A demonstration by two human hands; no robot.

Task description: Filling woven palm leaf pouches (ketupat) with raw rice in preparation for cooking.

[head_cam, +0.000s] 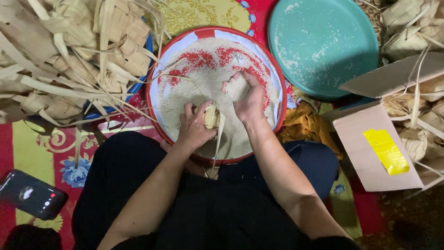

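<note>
A: What did the left hand (193, 127) hold?
B: It gripped a small woven leaf pouch (212, 115) over the round tray (163, 74) of rice (203, 78).
A: And the right hand (247, 99)?
B: It was cupped around a handful of rice just beside the pouch.

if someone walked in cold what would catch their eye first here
Most likely the round red-rimmed tray heaped with white rice in the middle, where the left hand holds a small woven palm-leaf pouch and the right hand cups rice above it. To the upper left lies a big pile of empty woven pouches; to the upper right, a teal plate dusted with grains.
</note>
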